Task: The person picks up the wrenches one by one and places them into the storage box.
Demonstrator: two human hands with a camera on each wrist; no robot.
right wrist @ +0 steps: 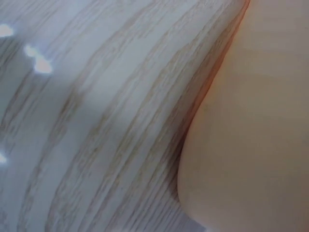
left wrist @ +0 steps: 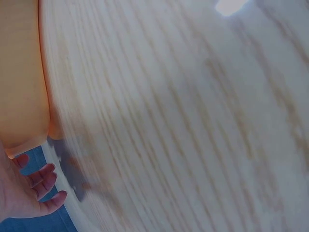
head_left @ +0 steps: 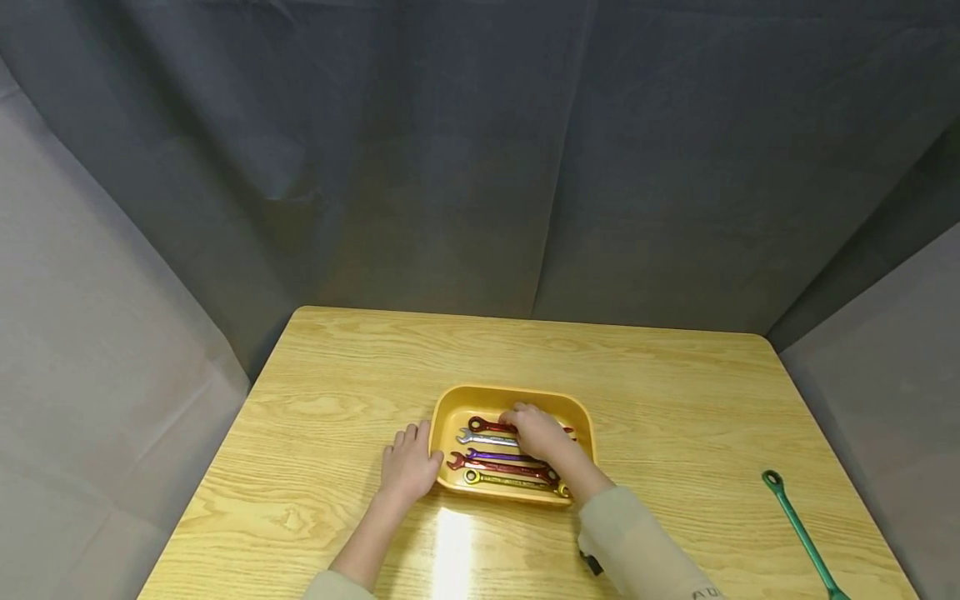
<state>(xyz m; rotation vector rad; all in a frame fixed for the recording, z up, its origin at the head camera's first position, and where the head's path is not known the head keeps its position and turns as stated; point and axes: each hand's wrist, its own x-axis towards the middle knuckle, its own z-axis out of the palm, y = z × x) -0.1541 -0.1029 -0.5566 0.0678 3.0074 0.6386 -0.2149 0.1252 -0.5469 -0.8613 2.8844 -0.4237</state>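
Observation:
A yellow plastic tray holds several combination wrenches lying side by side. My right hand reaches inside and pinches the dark red wrench at the back; its fingertips are partly hidden. In front of that one lie a silver wrench, a purple wrench, a brighter red wrench and a yellow wrench. At the tray's left end my left hand holds the wall, thumb over the rim and fingers outside. The left wrist view shows these fingers slightly bent beside the tray.
A long green wrench lies on the wooden table at the right. Dark cloth hangs behind the table, with grey cloth on the left. The right wrist view shows only the tray's outer wall and tabletop.

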